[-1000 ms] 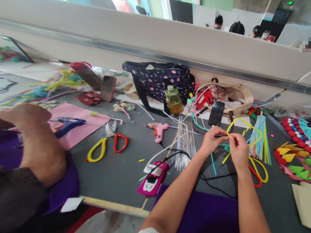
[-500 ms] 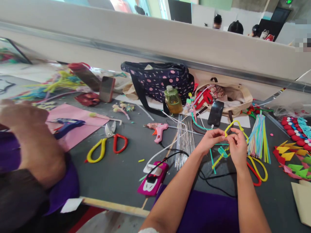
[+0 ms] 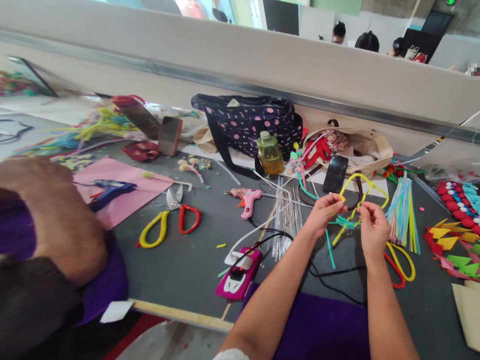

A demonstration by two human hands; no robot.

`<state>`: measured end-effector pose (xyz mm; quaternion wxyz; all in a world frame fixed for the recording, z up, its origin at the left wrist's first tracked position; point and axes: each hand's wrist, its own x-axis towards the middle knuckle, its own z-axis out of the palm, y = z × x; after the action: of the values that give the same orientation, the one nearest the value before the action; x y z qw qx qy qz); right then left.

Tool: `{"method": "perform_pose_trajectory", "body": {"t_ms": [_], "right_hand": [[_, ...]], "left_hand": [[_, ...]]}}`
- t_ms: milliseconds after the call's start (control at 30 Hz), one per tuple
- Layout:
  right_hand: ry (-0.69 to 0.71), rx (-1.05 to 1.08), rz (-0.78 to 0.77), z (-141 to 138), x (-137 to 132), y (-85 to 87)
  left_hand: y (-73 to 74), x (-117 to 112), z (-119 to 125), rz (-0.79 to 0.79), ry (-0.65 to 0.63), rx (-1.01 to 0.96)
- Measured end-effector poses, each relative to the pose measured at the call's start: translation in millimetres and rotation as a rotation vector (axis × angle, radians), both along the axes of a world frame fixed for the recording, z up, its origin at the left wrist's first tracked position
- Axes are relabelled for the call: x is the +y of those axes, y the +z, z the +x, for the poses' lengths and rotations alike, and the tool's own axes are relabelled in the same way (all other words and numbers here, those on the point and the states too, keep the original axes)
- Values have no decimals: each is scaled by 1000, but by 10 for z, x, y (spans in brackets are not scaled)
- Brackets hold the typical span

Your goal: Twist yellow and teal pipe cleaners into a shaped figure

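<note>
My left hand point(image 3: 327, 210) pinches one part of a bent yellow pipe cleaner point(image 3: 360, 176). Against another stretch of it, my right hand point(image 3: 374, 226) holds thumb and forefinger together. The yellow stem arches in a loop above both hands, and a twisted tail runs down between them. Around that tail a teal pipe cleaner point(image 3: 347, 223) is wound, while a teal length hangs below. Just beyond the right hand lies a bundle of pastel pipe cleaners point(image 3: 403, 212). Scissors with red and yellow handles point(image 3: 408, 262) rest beside my right wrist.
A pink glue gun point(image 3: 248, 201), silvery wires point(image 3: 287, 215) and a magenta power strip point(image 3: 240, 280) with cords lie to the left. Behind stand a bottle point(image 3: 270, 155), a phone point(image 3: 335, 172) and bags point(image 3: 247, 122). Another person's arm point(image 3: 56, 210) is at far left, near open scissors point(image 3: 174, 197).
My hands have moved apart, the left one going left and the right one slightly right. The yellow loop looks wider, with its twisted tail now showing between them. The view has shifted a little.
</note>
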<state>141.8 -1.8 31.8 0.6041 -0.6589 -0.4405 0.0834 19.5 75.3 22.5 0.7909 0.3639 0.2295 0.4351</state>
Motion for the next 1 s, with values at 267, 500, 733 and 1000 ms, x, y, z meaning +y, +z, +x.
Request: {"method": "perform_pose_trajectory", "body": {"t_ms": [267,500,733,1000], "right_hand": [[-112,50,69,54,43,1],[14,173,-214,163,55,-98],[195,457,-281,35,96,-105],[474,857,-212,-129,88,-43]], "left_hand": [[-23,38,-14,-135,89,-119],[-40,70,-27,-132,132,-174],[-24,87,-48,-125,167,-209],[-1,87,-61,-129,191,-197]]}}
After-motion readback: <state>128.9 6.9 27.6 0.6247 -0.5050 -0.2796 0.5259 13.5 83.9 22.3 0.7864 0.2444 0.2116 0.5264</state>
